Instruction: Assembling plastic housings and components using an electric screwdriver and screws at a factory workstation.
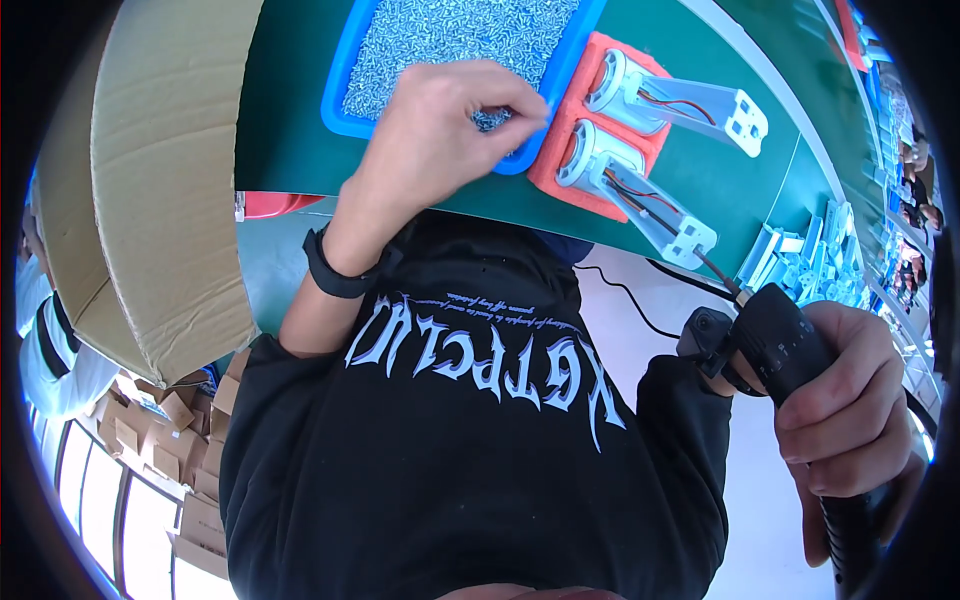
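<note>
My left hand [425, 130] is over the near right corner of a blue tray [345, 122] full of small silver screws [450, 40]. Its thumb and forefinger are pinched together by the tray's rim; whatever lies between them is too small to make out. My right hand [850, 400] is wrapped round a black electric screwdriver [785, 340]. The thin bit reaches the end of the nearer white lamp-like housing [655, 220]; contact is unclear. That housing and a second one [690, 105], both with red and dark wires inside, rest in a red foam block [582, 195].
A green-topped table [290, 155] carries the tray and foam. Several white and bluish parts [810, 255] are heaped at its right. Large cardboard [170, 180] stands at the left, with several cartons [180, 440] below. A dark cable [640, 305] hangs beneath the table edge.
</note>
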A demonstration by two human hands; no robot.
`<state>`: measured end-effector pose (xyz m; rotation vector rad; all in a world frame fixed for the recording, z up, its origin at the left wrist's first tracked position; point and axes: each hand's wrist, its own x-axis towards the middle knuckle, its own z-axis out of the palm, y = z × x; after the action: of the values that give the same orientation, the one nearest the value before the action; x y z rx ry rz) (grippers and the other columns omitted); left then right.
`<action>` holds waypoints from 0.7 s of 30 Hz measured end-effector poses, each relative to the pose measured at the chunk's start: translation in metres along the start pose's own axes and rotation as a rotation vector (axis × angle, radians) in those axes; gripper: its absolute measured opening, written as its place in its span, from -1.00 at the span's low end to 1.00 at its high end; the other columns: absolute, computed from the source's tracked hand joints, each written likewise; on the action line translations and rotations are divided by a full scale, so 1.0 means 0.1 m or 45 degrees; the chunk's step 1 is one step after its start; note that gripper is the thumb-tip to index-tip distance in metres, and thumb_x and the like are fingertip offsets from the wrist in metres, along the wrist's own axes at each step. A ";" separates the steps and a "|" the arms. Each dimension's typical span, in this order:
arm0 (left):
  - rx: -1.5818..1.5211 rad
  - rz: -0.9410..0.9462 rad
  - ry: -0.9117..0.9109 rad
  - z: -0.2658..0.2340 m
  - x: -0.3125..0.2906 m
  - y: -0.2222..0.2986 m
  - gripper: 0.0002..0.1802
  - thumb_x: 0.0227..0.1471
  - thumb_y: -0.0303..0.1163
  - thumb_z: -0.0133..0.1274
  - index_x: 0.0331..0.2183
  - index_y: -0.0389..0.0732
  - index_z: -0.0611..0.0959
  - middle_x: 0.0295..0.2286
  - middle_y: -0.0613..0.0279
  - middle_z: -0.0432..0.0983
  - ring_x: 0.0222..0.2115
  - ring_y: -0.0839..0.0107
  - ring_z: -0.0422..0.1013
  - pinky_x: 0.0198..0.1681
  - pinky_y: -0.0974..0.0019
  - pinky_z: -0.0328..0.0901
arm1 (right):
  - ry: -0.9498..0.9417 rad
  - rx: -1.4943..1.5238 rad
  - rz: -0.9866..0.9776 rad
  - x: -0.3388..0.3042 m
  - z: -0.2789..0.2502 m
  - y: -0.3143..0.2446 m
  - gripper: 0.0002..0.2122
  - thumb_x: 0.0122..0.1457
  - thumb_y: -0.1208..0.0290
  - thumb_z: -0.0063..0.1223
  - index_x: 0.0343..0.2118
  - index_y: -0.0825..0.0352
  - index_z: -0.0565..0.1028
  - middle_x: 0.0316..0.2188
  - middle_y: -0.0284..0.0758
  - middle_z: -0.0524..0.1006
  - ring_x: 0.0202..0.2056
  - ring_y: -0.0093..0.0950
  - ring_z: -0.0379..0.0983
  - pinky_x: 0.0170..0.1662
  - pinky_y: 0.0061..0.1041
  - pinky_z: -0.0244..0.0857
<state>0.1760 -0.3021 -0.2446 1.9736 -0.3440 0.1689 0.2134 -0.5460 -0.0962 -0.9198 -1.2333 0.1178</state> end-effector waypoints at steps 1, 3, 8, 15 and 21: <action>-0.118 -0.018 0.014 0.04 0.00 0.04 -0.91 -0.24 -0.58 0.18 -0.54 -0.22 0.64 -0.49 0.26 0.58 -0.48 0.30 0.51 -0.42 0.36 0.39 | -0.040 0.023 -0.033 0.01 -0.02 0.03 -0.68 0.00 0.11 0.26 -0.39 0.22 0.43 -0.51 -0.40 0.48 -0.55 -0.55 0.52 -0.45 -0.66 0.47; -0.188 0.001 0.014 0.15 0.01 0.15 -0.91 -0.24 -0.61 0.19 -0.53 -0.24 0.64 -0.48 0.23 0.59 -0.44 0.32 0.52 -0.39 0.38 0.40 | -0.118 0.069 -0.106 0.04 -0.04 0.08 -0.71 0.03 0.18 0.25 -0.31 0.22 0.43 -0.51 -0.38 0.48 -0.55 -0.54 0.52 -0.47 -0.65 0.47; -0.378 0.098 0.039 0.42 -0.03 0.15 -0.90 -0.21 -0.65 0.20 -0.50 -0.30 0.66 -0.47 0.18 0.59 -0.36 0.35 0.54 -0.33 0.42 0.40 | -0.075 0.150 -0.125 0.07 0.03 0.18 -0.65 0.05 0.18 0.22 -0.18 0.23 0.40 -0.50 -0.35 0.48 -0.55 -0.52 0.53 -0.49 -0.64 0.47; -0.565 -0.120 0.065 0.51 -0.08 0.17 -0.85 -0.23 -0.65 0.19 -0.49 -0.24 0.62 -0.50 0.24 0.56 -0.44 0.33 0.50 -0.41 0.40 0.36 | 0.004 0.175 -0.076 0.00 0.03 0.17 -0.58 0.05 0.10 0.21 -0.12 0.23 0.38 -0.49 -0.34 0.49 -0.57 -0.53 0.52 -0.49 -0.64 0.46; -0.341 0.003 0.043 0.53 -0.08 0.18 -0.83 -0.21 -0.65 0.19 -0.46 -0.21 0.64 -0.48 0.26 0.57 -0.35 0.34 0.52 -0.35 0.36 0.33 | 0.206 0.062 -0.154 -0.02 0.04 0.06 -0.68 0.05 0.56 0.05 -0.11 0.36 0.31 -0.59 -0.26 0.46 -0.67 -0.47 0.45 -0.63 -0.53 0.44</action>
<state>0.1606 -0.3557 -0.2527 1.7045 -0.3290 0.1497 0.2116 -0.5407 -0.1018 -0.7947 -1.1280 -0.0226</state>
